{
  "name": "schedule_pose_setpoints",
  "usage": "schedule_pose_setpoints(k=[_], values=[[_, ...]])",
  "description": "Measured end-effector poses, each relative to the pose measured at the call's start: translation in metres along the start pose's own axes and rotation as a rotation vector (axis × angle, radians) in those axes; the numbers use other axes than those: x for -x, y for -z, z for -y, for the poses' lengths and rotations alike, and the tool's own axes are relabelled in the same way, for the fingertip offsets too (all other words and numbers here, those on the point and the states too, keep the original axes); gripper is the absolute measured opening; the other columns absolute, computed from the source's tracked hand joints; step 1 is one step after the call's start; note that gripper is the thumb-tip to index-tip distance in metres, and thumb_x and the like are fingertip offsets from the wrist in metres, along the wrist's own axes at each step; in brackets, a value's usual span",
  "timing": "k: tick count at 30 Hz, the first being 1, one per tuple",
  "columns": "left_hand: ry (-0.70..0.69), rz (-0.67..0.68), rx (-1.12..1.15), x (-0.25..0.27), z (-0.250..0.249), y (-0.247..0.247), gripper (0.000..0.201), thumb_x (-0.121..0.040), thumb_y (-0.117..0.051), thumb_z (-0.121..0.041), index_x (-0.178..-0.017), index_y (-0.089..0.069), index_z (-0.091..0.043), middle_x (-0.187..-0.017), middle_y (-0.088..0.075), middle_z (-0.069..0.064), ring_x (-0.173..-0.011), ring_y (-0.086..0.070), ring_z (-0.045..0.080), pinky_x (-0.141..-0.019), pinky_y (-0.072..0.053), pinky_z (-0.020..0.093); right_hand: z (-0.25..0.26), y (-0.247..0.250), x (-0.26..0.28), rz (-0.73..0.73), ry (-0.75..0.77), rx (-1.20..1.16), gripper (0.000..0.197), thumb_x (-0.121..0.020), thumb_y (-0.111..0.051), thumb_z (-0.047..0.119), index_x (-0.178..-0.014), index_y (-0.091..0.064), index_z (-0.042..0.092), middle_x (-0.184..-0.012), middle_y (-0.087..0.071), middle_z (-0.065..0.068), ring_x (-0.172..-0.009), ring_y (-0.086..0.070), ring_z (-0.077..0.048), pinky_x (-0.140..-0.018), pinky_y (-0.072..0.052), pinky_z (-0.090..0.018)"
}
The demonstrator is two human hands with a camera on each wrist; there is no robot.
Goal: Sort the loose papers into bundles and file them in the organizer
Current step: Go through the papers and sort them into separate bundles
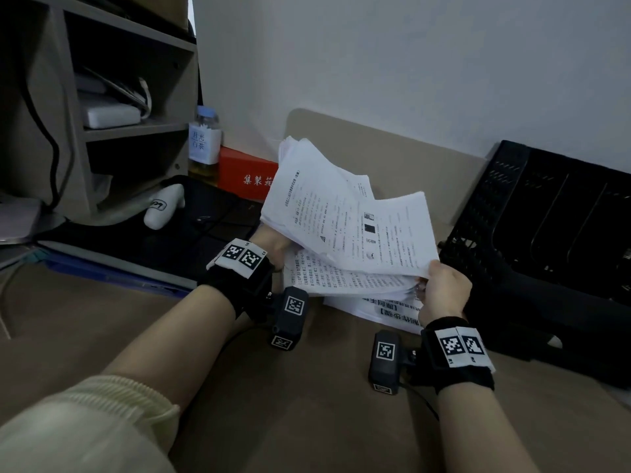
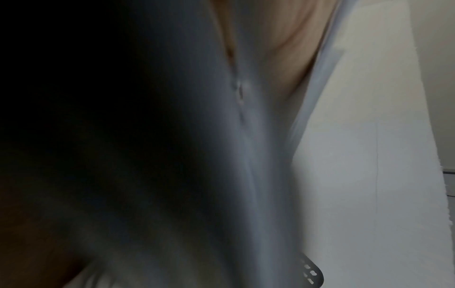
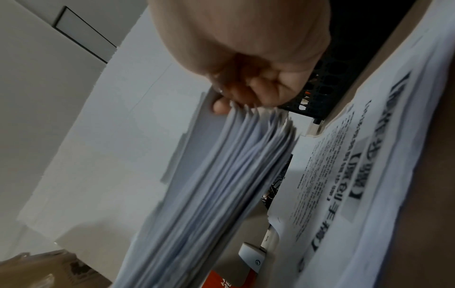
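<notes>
Gripping paper stack (image 1: 345, 230) | right hand (image 1: 444, 291) pinches near corner | left hand (image 1: 269, 247) clasps far edge, mostly hidden

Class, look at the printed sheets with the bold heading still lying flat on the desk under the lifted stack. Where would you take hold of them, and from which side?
Take the flat sheets by the near edge, from the person's side. That edge juts out bare below the lifted stack, while the far part lies under it. The right hand pinching the stack is nearest, but both it and the left hand are occupied.
</notes>
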State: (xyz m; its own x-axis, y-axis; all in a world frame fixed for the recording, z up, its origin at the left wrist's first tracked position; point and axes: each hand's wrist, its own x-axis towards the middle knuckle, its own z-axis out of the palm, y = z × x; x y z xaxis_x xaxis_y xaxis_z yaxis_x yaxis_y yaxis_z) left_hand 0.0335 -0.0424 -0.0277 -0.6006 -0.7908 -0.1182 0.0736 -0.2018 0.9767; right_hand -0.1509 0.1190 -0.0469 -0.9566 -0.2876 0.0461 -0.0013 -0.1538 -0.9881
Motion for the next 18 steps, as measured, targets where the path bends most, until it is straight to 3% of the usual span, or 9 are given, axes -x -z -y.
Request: schedule_pose_setpoints(k=[2, 5, 8, 12, 18], values=[[-0.011, -0.047, 0.059, 0.003, -0.002, -0.001, 0.003, -0.092, -0.059, -0.002, -0.093, -0.061, -0.004, -0.096, -0.067, 0.015, -0.081, -0.066, 0.024, -0.072, -0.058, 0.034, 0.002, 0.002, 0.001, -0.028, -0.007, -0.041, 0.025, -0.088, -0.045, 0.007, -0.064, -0.048, 0.011, -0.064, -0.049, -0.009, -0.052, -0.042, -0.017, -0.043, -0.029, -0.021], [0.044, -0.102, 0.116, 0.006, -0.004, -0.003, 0.033, -0.083, -0.072, -0.006, -0.114, -0.062, 0.0, -0.107, -0.07, 0.021, -0.094, -0.07, 0.034, -0.084, -0.057, 0.049, 0.007, 0.0, 0.005, -0.04, -0.045, -0.085, 0.024, -0.092, -0.042, 0.009, -0.071, -0.054, 0.009, -0.074, -0.06, -0.007, -0.054, -0.052, -0.014, -0.039, -0.033, -0.015], [0.048, -0.161, 0.159, 0.007, -0.009, -0.002, 0.041, -0.085, -0.073, -0.02, -0.119, -0.058, -0.001, -0.108, -0.07, 0.017, -0.096, -0.07, 0.033, -0.081, -0.058, 0.049, 0.013, -0.009, 0.018, 0.077, -0.059, -0.061, 0.025, -0.094, -0.038, 0.006, -0.078, -0.056, 0.011, -0.076, -0.062, -0.004, -0.045, -0.052, -0.009, -0.038, -0.035, -0.013], [-0.001, -0.225, 0.185, 0.006, -0.01, -0.002, 0.051, -0.083, -0.075, -0.032, -0.122, -0.059, -0.003, -0.109, -0.071, 0.013, -0.096, -0.07, 0.03, -0.087, -0.056, 0.05, 0.018, -0.017, 0.036, 0.333, 0.018, 0.145, 0.02, -0.091, -0.049, 0.001, -0.077, -0.059, 0.011, -0.078, -0.065, -0.004, -0.051, -0.054, -0.01, -0.037, -0.035, -0.013], [-0.046, -0.259, 0.196, 0.01, -0.011, -0.005, 0.058, -0.089, -0.058, -0.052, -0.125, -0.056, -0.006, -0.114, -0.068, 0.012, -0.099, -0.069, 0.029, -0.09, -0.056, 0.047, 0.025, -0.023, 0.049, 0.501, 0.043, 0.198, 0.015, -0.091, -0.055, 0.003, -0.082, -0.064, 0.011, -0.068, -0.065, -0.002, -0.04, -0.049, -0.005, -0.038, -0.029, -0.015]])
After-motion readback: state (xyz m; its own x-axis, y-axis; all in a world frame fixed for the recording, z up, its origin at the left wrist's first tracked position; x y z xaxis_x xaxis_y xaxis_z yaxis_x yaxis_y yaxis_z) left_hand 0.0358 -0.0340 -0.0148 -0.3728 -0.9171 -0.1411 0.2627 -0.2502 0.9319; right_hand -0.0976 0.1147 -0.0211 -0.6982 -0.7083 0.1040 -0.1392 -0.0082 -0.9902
